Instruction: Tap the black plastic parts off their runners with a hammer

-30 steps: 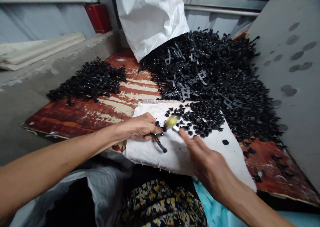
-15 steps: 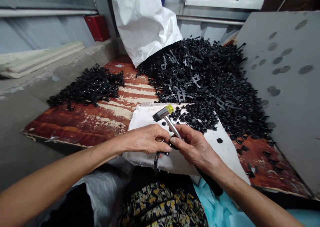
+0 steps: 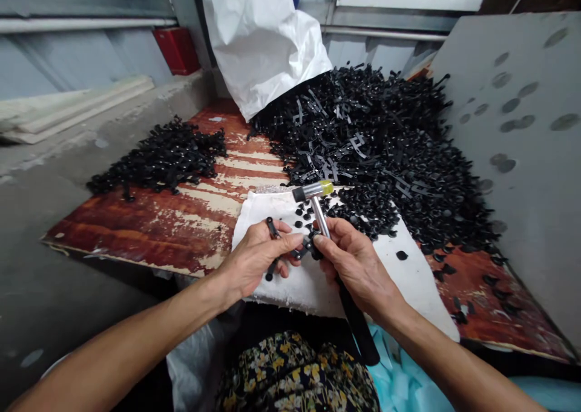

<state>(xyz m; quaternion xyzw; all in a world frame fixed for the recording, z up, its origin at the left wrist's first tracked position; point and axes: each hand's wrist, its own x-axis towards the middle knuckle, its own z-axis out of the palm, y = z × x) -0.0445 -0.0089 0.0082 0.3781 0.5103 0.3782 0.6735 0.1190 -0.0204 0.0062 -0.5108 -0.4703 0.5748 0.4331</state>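
Pinching blk linkage (image 3: 307, 246) btwn them, both hands (image 3: 265, 255) (image 3: 356, 258) (R w/ hammer (image 3: 319, 216) too)

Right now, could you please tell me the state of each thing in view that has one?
Left hand: closed on a black part
Black part: held, partly hidden by fingers
Right hand: closed on the hammer
Hammer: held, head pointing away from the person
Cloth: spread out, black pieces on it
Table: finish worn in patches
Bag: creased
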